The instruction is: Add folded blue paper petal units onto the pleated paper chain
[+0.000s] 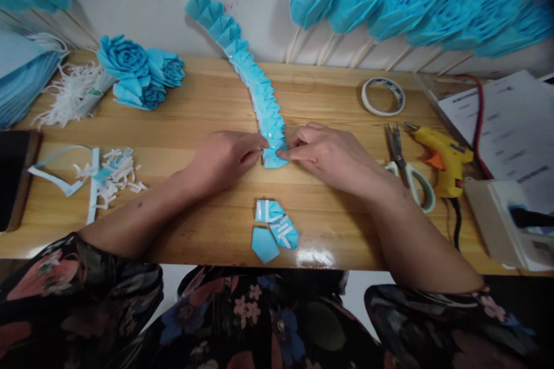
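Note:
A long chain of folded light-blue pieces (255, 81) runs from the back wall down the middle of the wooden table (329, 104). My left hand (225, 155) and my right hand (324, 153) pinch its near end from either side, fingers closed on the last folded piece. Three loose folded blue pieces (272, 228) lie just in front of my hands near the table's front edge.
Blue fabric roses (138, 72) and white strips (73, 92) lie at the back left, cut scraps (108, 176) at the left. A tape roll (383, 96), scissors (407, 167) and a yellow glue gun (444, 158) sit at the right. Blue flowers on sticks (389, 0) lean on the wall.

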Available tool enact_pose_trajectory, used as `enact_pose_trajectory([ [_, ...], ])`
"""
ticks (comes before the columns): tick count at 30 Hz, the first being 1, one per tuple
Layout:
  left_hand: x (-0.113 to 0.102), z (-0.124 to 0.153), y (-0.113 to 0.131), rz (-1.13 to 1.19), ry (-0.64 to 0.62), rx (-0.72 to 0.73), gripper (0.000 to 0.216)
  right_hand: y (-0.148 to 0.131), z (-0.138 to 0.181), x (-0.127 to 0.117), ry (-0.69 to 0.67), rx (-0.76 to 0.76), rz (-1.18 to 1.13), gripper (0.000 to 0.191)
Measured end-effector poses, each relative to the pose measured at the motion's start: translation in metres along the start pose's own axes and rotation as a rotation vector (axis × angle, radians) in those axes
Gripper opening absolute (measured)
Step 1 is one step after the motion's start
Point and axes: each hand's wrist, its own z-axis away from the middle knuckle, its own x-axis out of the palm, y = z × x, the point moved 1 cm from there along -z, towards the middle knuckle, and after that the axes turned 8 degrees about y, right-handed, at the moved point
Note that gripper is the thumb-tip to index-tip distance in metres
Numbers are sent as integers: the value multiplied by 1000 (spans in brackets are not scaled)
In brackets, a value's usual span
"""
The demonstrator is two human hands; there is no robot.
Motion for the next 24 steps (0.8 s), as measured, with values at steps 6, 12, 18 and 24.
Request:
enact_pose_trajectory([
  [6,1,2,-1,-97,-14,137,37,-4,-1,-2,-39,54,20,29],
  [12,-3,0,0,-180,-74,126,39,-8,0,-1,-51,88,29,28],
  [18,-7,-3,2,-250,-155,75,38,-2,0,3,22,109,-45,27],
  [24,-7,-2,4,-282,-175,43,40,13,1,-2,214,47,-202,34],
])
